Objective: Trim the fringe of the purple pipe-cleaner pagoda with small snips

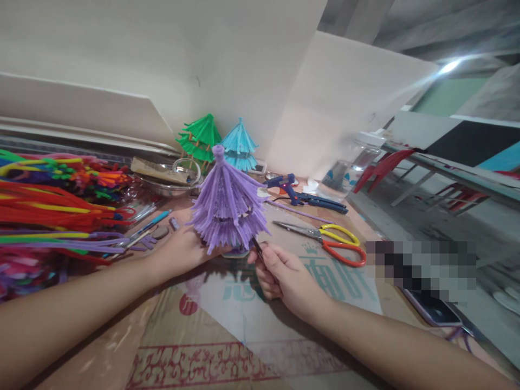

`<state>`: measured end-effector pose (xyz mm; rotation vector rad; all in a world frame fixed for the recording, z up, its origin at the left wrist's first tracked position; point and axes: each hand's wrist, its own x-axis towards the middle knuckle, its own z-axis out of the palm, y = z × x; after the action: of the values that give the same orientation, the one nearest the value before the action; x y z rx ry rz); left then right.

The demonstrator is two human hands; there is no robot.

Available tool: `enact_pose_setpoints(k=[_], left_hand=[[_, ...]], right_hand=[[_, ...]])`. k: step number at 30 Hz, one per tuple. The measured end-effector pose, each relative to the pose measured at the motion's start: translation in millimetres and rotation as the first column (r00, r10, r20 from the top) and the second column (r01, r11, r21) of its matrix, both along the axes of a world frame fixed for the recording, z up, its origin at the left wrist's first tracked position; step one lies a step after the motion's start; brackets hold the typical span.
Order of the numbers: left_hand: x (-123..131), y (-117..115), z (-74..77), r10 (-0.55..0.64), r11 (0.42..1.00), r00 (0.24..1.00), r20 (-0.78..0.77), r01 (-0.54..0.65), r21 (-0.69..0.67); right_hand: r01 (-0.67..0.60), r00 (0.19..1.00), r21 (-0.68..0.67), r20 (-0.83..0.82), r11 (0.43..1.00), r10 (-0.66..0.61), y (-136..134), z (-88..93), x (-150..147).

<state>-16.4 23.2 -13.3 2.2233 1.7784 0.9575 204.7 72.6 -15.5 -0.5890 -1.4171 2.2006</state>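
A purple pipe-cleaner pagoda [227, 203] with two fringed roof tiers stands upright in front of me. My left hand [182, 241] supports it from the left, its fingers mostly hidden behind the lower fringe. Pinched in my right hand [280, 271] is a slim dark tool [257, 248], its tip at the lower right edge of the fringe; its exact kind is unclear. Behind it are a green pipe-cleaner pagoda [199, 138] and a light blue one [239, 143].
Scissors [343, 252] with yellow and red handles lie on the right, near a blue glue gun [286, 187], dark pliers [323, 202] and a plastic jar [353, 162]. Bundled pipe cleaners [52, 203] fill the left, beside a metal bowl [162, 187]. A phone [434, 309] lies at the right edge.
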Motion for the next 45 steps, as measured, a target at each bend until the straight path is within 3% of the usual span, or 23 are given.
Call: enact_pose_setpoints(k=[13, 45], left_hand=[[1.3, -0.5, 0.5, 0.034, 0.999, 0.999, 0.016, -0.034, -0.007], [9.7, -2.8, 8.4, -0.01, 0.999, 1.0, 0.027, 0.009, 0.032]], right_hand=[[-0.007, 0.999, -0.051, -0.034, 0.999, 0.005, -0.3, 0.5, 0.5], [0.004, 1.0, -0.011, -0.03, 1.0, -0.004, 0.0, -0.5, -1.2]])
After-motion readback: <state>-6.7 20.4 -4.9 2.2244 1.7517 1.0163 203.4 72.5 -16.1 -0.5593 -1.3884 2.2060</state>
